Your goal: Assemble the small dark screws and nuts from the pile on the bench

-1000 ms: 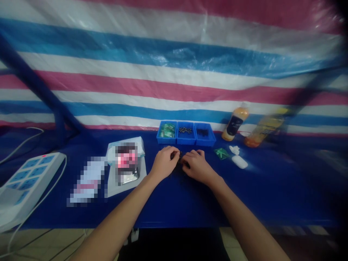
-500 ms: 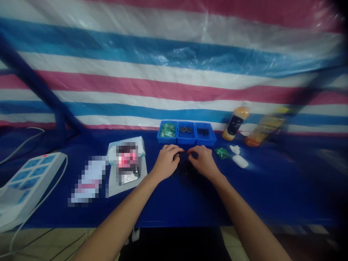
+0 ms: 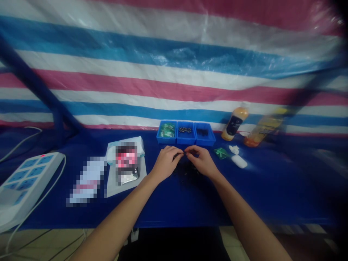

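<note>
The person's left hand and right hand bring their fingertips together, pinched on a small dark piece, too small to identify, above a loose heap of small black parts on a dark-blue table cover, just before a blue 3-compartment plastic tray.

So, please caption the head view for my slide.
Left hand and right hand meet above small dark parts near a blue divided tray.
</note>
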`<action>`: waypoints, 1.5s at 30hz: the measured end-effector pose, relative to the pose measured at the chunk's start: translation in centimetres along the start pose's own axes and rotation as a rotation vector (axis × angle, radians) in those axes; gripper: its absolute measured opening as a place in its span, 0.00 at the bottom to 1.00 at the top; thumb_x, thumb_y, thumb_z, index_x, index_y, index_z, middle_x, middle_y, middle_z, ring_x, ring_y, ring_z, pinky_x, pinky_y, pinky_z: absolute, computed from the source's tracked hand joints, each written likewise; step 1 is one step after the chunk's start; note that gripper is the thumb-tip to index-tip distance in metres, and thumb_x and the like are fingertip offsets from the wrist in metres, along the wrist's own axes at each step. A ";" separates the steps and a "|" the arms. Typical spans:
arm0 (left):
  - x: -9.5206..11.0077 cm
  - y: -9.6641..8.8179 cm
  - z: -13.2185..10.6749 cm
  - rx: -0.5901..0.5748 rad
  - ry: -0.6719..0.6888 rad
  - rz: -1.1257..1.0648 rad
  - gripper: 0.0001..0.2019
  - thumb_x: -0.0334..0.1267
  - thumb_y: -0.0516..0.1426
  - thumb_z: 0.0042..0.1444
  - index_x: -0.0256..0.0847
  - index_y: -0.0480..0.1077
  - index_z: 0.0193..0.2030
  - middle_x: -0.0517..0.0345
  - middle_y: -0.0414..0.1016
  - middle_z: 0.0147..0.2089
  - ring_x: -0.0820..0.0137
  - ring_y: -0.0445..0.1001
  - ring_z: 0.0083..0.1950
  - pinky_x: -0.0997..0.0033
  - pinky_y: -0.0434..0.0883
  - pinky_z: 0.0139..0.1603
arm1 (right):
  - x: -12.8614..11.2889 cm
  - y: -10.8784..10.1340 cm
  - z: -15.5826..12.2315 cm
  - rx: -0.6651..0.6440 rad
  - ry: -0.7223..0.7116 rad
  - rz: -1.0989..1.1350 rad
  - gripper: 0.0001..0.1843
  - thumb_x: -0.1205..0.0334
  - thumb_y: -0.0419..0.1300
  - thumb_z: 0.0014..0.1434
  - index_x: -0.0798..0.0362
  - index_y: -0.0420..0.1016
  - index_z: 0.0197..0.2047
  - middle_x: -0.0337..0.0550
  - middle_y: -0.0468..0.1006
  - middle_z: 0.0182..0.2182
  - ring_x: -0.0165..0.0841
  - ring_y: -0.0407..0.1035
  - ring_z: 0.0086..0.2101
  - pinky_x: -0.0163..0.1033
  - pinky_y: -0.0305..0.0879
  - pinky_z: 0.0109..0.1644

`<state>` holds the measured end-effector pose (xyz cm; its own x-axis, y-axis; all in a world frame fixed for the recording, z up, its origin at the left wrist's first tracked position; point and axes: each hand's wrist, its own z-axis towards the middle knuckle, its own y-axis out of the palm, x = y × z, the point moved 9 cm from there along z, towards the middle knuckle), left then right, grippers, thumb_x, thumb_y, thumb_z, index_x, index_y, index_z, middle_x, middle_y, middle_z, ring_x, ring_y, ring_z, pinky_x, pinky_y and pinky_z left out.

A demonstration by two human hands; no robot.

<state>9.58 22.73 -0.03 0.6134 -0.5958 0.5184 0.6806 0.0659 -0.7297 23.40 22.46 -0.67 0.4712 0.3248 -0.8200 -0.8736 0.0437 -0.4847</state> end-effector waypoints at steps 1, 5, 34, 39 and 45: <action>0.0 -0.1 0.0 0.011 0.001 0.000 0.07 0.38 0.55 0.64 0.44 0.75 0.42 0.57 0.77 0.42 0.65 0.71 0.45 0.62 0.66 0.49 | -0.1 0.0 0.0 -0.002 0.006 -0.001 0.12 0.59 0.56 0.58 0.52 0.77 0.41 0.41 0.80 0.37 0.33 0.72 0.37 0.38 0.65 0.45; 0.0 -0.4 -0.1 0.043 0.000 -0.002 0.06 0.37 0.55 0.63 0.43 0.74 0.41 0.57 0.77 0.42 0.65 0.72 0.45 0.62 0.66 0.49 | -0.5 0.6 -0.3 -0.077 0.035 -0.072 0.15 0.51 0.53 0.63 0.51 0.76 0.37 0.38 0.77 0.30 0.31 0.70 0.32 0.36 0.62 0.39; -2.6 1.0 -0.8 -0.038 -0.179 0.187 0.10 0.42 0.55 0.61 0.46 0.73 0.47 0.53 0.74 0.46 0.58 0.70 0.46 0.57 0.67 0.45 | 2.3 1.4 -0.4 -0.215 0.032 -0.657 0.07 0.58 0.59 0.62 0.46 0.77 0.41 0.42 0.74 0.39 0.37 0.66 0.42 0.41 0.54 0.43; -2.4 0.8 -0.8 -0.010 -0.164 0.192 0.11 0.42 0.55 0.61 0.45 0.73 0.48 0.52 0.73 0.46 0.58 0.70 0.46 0.58 0.67 0.46 | 2.0 1.7 -0.3 -0.204 0.003 -0.653 0.07 0.61 0.57 0.63 0.47 0.77 0.41 0.42 0.75 0.39 0.37 0.66 0.43 0.41 0.53 0.43; -1.9 0.5 -0.5 0.010 -0.149 0.140 0.09 0.41 0.56 0.61 0.46 0.74 0.46 0.53 0.74 0.46 0.57 0.70 0.48 0.56 0.67 0.49 | 1.2 0.8 -0.1 -0.078 -0.053 -0.570 0.07 0.61 0.57 0.64 0.46 0.76 0.42 0.41 0.77 0.40 0.36 0.67 0.42 0.42 0.55 0.46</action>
<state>8.53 23.47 -1.57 0.7546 -0.4550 0.4728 0.5877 0.1482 -0.7954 23.28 22.84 -2.08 0.8563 0.3173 -0.4076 -0.4711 0.1561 -0.8681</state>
